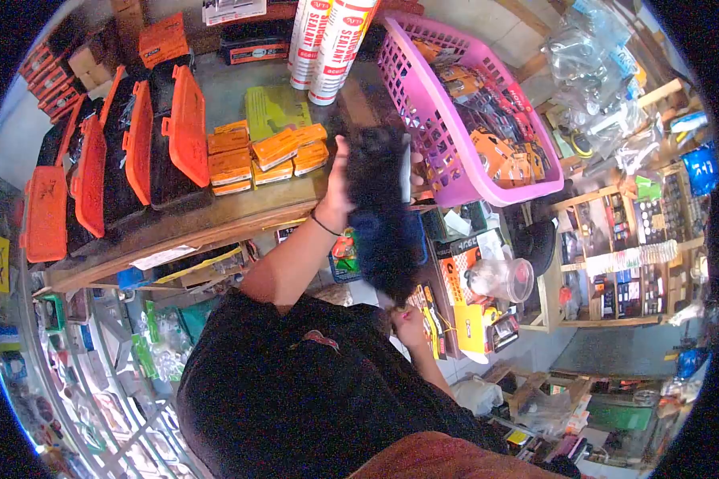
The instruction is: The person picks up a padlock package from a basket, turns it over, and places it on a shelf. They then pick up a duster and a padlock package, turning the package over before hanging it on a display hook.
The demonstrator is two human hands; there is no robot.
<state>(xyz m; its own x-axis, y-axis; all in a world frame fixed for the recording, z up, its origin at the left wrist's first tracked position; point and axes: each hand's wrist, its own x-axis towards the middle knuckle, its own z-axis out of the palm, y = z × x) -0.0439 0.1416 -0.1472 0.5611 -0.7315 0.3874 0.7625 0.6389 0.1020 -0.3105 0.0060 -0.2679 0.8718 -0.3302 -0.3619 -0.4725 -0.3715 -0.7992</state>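
A long dark item (383,215), too dark to make out in detail, lies across the middle of the head view. My left hand (337,188), with a thin black band at the wrist, grips its upper part, with the thumb on the near side and fingertips showing beyond the far edge. My right hand (409,323) is closed at its lower end, fingers partly hidden. Just past my left hand, small orange boxes (276,156) are stacked on the counter beside a yellow-green packet (276,110).
Orange-and-black cases (188,128) stand at the left of the counter (256,209). White sealant tubes (335,56) stand at its back. A pink basket (423,104) of packets is to the right, above a clear jar (511,279). Shelves (631,259) line the far right.
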